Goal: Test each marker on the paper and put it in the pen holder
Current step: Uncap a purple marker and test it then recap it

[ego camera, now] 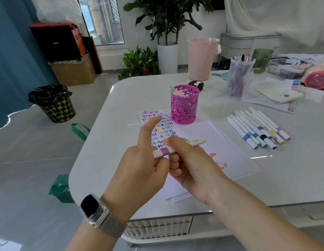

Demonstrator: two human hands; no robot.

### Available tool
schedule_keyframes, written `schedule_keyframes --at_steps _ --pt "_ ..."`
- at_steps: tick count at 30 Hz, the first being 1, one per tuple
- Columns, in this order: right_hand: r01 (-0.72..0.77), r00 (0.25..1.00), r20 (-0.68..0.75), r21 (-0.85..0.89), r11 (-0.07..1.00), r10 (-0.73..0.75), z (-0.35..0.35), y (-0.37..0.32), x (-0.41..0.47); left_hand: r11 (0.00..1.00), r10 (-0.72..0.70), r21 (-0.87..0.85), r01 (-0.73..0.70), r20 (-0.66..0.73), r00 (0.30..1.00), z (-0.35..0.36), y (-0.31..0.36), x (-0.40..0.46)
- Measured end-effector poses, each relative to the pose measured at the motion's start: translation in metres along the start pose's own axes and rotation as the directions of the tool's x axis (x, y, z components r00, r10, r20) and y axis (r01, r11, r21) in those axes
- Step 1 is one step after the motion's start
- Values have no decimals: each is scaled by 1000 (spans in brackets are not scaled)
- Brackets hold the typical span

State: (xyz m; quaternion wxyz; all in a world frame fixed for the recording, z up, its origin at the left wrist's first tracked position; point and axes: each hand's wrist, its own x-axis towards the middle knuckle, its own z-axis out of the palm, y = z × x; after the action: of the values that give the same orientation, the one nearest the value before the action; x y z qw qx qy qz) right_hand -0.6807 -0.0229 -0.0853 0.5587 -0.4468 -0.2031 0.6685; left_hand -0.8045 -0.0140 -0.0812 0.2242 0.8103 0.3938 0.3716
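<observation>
Head: roughly nine loose markers [258,130].

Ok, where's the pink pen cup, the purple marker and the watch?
pink pen cup [183,109], head view, on its patterned front wall.
purple marker [164,151], head view, on its purple band between the hands.
watch [90,205], head view, on its dark screen.

A glossy white table [121,145] with rounded corners is seen. At its centre, sheets of paper [228,151] are laid. At 12 o'clock of them a pink pen holder [184,107] is stood. At 3 o'clock a row of markers [257,127] is laid. At 1 o'clock a clear bag of pens [239,77] and printed leaflets [277,95] are placed.
</observation>
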Motion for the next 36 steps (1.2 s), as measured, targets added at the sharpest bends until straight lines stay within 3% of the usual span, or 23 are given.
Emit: schedule_keyframes --at_steps 13,18,21,23,24,26,27,28,30,36 --pt "34 999 -15 -23 999 -34 0 1 -3 991 -82 -110 81 -5 997 5 1 -1" --pt "199 978 4 -302 932 -207 -2 -11 3 920 -176 -356 165 2 984 5 6 4" --pt "283 941 -67 -379 881 -331 -8 -15 11 877 -263 -427 221 -42 964 3 2 8" --pt "376 863 -87 -545 749 -497 -16 -17 15 896 -288 -380 229 -106 952 -1 -1 9" --pt "440 793 -7 -685 581 -609 -21 -18 16 915 -289 -331 230 -142 947 -3 -4 8" --pt "545 605 323 -835 82 -728 -31 -19 17 946 -275 -227 230 -191 942 -8 -9 7" --pt "563 525 487 -814 -144 -698 -35 -18 19 957 -261 -183 226 -198 945 -9 -10 6" --pt "577 471 607 -761 -296 -640 -36 -15 21 963 -252 -147 225 -200 947 -9 -11 5" --pt "634 428 722 -668 -388 -543 -34 -6 23 967 -246 -109 229 -184 951 -6 -11 5" --pt "698 413 780 -602 -387 -470 -33 -8 31 960 -229 -189 205 -115 966 -4 -6 7"
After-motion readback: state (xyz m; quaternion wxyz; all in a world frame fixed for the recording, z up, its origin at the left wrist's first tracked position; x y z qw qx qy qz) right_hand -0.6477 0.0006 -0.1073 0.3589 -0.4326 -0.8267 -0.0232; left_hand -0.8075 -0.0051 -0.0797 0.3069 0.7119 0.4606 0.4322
